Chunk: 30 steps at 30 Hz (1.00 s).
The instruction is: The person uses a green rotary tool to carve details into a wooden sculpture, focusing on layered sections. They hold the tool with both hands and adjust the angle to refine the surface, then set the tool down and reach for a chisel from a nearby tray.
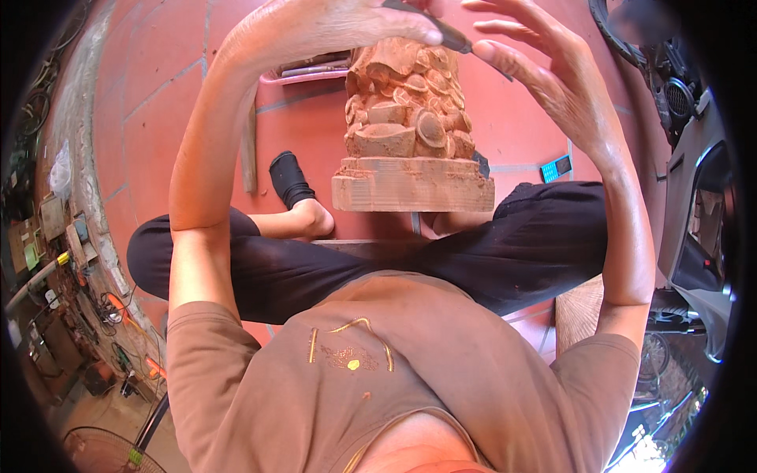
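A carved wooden sculpture [410,118] with heaped rounded shapes stands upright on its block base between my legs. Above its top, my left hand [339,27] is closed around a slim dark carving tool [451,35], whose narrow end points down to the right. Opposite it, my right hand [544,63] has its fingers apart, and its thumb is close to the tool's narrow end; whether they touch I cannot tell. The top of the carving is partly hidden behind the left hand and the tool.
Behind my left forearm, a pink tray [293,77] holds several slim tools. A wooden strip [249,150] and a blue keypad phone [556,169] lie on the red tiles. Clutter and cables line the left side, with a fan [102,451] at lower left. Motorbike parts [682,102] stand right.
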Motion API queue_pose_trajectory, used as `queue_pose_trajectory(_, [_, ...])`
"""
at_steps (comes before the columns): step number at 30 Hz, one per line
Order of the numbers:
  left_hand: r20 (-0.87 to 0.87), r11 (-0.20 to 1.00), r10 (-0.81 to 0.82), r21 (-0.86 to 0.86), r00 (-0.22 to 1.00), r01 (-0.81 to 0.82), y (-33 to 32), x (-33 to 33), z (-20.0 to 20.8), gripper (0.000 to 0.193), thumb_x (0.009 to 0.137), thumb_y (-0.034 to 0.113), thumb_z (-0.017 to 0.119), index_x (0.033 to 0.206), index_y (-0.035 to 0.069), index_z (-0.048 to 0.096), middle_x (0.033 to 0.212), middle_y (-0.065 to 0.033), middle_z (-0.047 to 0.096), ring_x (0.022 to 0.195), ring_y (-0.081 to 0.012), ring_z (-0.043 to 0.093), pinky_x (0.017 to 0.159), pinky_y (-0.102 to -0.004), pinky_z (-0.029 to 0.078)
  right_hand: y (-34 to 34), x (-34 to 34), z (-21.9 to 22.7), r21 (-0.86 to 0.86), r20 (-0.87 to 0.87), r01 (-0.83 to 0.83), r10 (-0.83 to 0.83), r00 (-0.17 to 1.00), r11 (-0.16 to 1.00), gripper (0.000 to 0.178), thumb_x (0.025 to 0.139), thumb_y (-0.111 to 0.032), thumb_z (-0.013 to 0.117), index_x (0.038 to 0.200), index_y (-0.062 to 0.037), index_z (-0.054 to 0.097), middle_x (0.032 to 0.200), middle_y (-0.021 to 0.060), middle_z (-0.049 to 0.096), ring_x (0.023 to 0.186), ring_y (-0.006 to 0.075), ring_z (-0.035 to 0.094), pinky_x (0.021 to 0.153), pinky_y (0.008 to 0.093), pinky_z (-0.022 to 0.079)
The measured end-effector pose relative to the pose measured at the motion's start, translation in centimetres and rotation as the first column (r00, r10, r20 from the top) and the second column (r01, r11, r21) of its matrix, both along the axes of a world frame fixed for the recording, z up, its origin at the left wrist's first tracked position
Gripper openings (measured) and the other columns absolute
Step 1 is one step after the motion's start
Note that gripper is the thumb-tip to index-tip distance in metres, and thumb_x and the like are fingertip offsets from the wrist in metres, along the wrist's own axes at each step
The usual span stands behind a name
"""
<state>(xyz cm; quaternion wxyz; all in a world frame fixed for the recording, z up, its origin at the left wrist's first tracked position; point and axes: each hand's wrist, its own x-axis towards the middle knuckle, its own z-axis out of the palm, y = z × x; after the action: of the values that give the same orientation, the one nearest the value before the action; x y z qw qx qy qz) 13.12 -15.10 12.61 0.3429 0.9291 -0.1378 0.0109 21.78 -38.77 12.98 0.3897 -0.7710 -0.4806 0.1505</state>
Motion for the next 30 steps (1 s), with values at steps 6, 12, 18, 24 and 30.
queue_pose_trajectory(6, [0.087,0.966,-0.092,-0.232,0.992,0.11,-0.9,0.2,-0.8,0.023,0.084,0.014,0.079,0.096,0.006,0.061,0.092,-0.0072,0.063,0.091,-0.0182,0.061,0.081,-0.0323,0.049,0.3,-0.6,1.0,-0.131,0.069,-0.101,0.11,0.992,0.986,0.04,0.091,-0.014,0.072,0.126,-0.001,0.056,0.095,0.019,0.07,0.088,0.0286,0.07,0.077,0.0385,0.053])
queue_pose_trajectory(12, [0.127,0.958,-0.022,-0.28,0.992,0.057,-3.4,-1.2,0.9,0.018,0.086,0.007,0.077,0.096,0.005,0.063,0.091,-0.002,0.061,0.089,-0.0106,0.058,0.079,-0.027,0.048,0.0,-0.9,0.6,-0.053,0.112,-0.222,0.227,0.967,0.974,0.033,0.087,-0.002,0.066,0.118,0.0005,0.055,0.094,0.0243,0.066,0.086,0.041,0.066,0.074,0.0419,0.05])
queue_pose_trajectory(18, [0.061,0.966,-0.036,-0.254,0.998,0.051,-3.3,-1.2,2.1,0.019,0.088,0.008,0.075,0.103,0.005,0.064,0.094,-0.0003,0.062,0.09,-0.0086,0.058,0.08,-0.0256,0.048,-0.5,0.2,-0.7,-0.07,0.109,-0.22,0.226,0.968,0.973,0.022,0.087,-0.003,0.063,0.106,0.0008,0.052,0.085,0.0231,0.062,0.08,0.0424,0.063,0.07,0.045,0.047])
queue_pose_trajectory(24, [0.052,0.988,-0.043,-0.146,0.998,0.05,-2.0,-1.7,2.1,0.022,0.091,0.01,0.07,0.112,0.005,0.064,0.097,0.0001,0.063,0.088,-0.0078,0.057,0.08,-0.0251,0.048,-1.2,0.1,-0.2,-0.084,0.022,-0.235,0.237,0.971,0.968,0.023,0.087,-0.002,0.064,0.107,0.002,0.053,0.088,0.0202,0.064,0.083,0.0311,0.064,0.075,0.0402,0.049])
queue_pose_trajectory(30, [0.012,1.0,-0.007,0.002,1.0,0.007,0.9,-3.4,2.4,0.027,0.095,0.012,0.065,0.121,0.005,0.064,0.1,0.0005,0.063,0.087,-0.0071,0.057,0.079,-0.0246,0.048,-1.5,-0.6,0.0,0.19,-0.439,-0.24,0.301,0.847,0.952,0.033,0.093,0.002,0.062,0.126,0.0024,0.056,0.108,0.0076,0.068,0.103,0.0127,0.059,0.094,0.0316,0.048])
